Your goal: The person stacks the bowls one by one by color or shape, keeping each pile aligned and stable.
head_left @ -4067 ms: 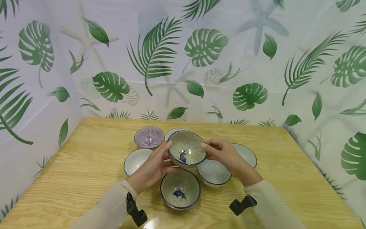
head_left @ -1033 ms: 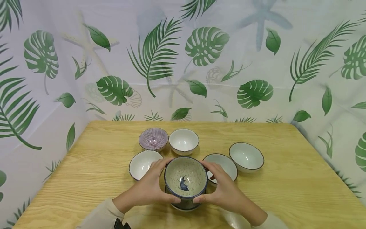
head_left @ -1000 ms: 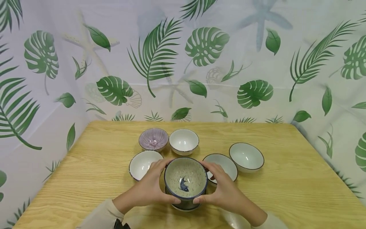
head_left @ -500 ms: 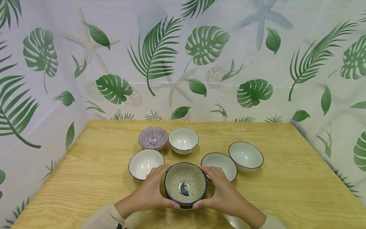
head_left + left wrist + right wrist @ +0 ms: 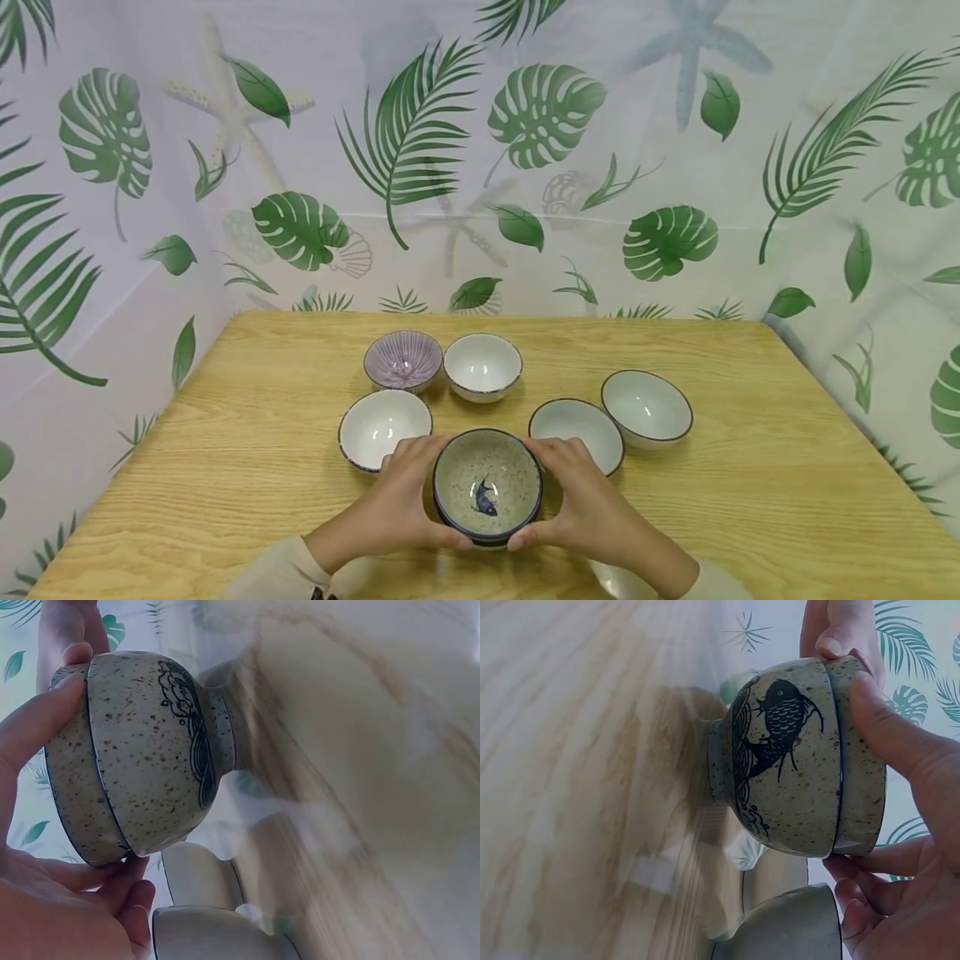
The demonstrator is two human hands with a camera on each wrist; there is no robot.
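Two speckled bowls with blue rims are nested near the front of the table. The upper bowl (image 5: 487, 467) has a blue fish painted inside and sits in the lower bowl (image 5: 787, 757), whose outside carries a dark fish and waves in the right wrist view. My left hand (image 5: 401, 508) grips the upper bowl's left side, thumb at the front and fingers behind. From the right, my right hand (image 5: 581, 512) holds it the same way. Only the upper bowl's rim band (image 5: 67, 780) shows above the lower one in the left wrist view. The lower bowl's inside is hidden.
Behind the hands stand a purple striped bowl (image 5: 402, 360), a white bowl (image 5: 482, 367) and another white bowl (image 5: 384, 429) on the left. Two pale dark-rimmed bowls, a nearer one (image 5: 581, 429) and a farther one (image 5: 647, 408), touch or nearly touch on the right.
Earlier the upper bowl was held tilted in the air above the lower bowl. Both hands have brought it down and it now sits nested inside. The last half second shows almost no movement.
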